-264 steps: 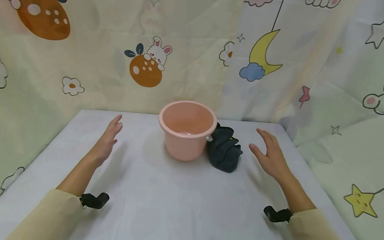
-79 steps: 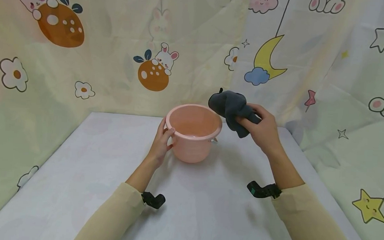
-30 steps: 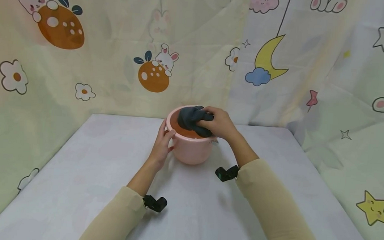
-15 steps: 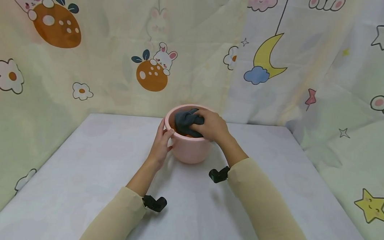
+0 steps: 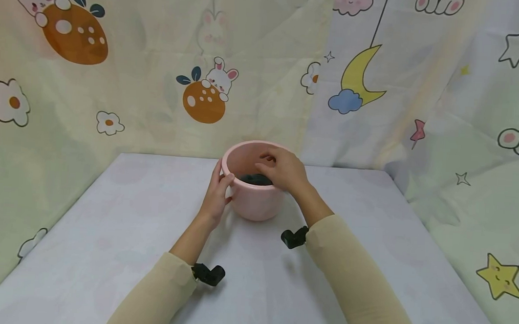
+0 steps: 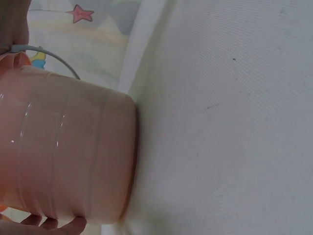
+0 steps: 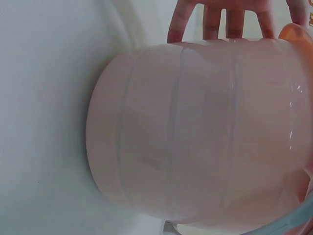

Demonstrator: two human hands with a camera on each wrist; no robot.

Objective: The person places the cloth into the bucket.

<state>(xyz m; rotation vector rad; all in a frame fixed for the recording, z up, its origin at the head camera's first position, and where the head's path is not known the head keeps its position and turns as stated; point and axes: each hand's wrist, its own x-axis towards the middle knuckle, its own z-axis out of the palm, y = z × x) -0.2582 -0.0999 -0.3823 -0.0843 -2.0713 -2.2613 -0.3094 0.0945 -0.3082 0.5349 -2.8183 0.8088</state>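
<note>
A pink bucket (image 5: 257, 201) stands upright on the white table. My left hand (image 5: 215, 196) rests against its left side, straight fingertips on the outer wall and the thumb at the rim; the right wrist view shows these fingers (image 7: 234, 22) spread. Inside the bucket lies a dark grey cloth item (image 5: 256, 179), mostly hidden by the front wall. Over the bucket's right rim reaches my right hand (image 5: 283, 170). Its fingers are loosely bent above the cloth item and hold nothing.
A grey bucket handle (image 7: 274, 226) hangs along the outside wall. The white table (image 5: 152, 200) ends at a printed curtain (image 5: 263, 84) behind the bucket. Small black cameras (image 5: 294, 237) sit on both wrists.
My right hand lifted the dark cloth item from beside the bucket, carried it left over the rim and let it go inside. My left hand came to the bucket's left side.
</note>
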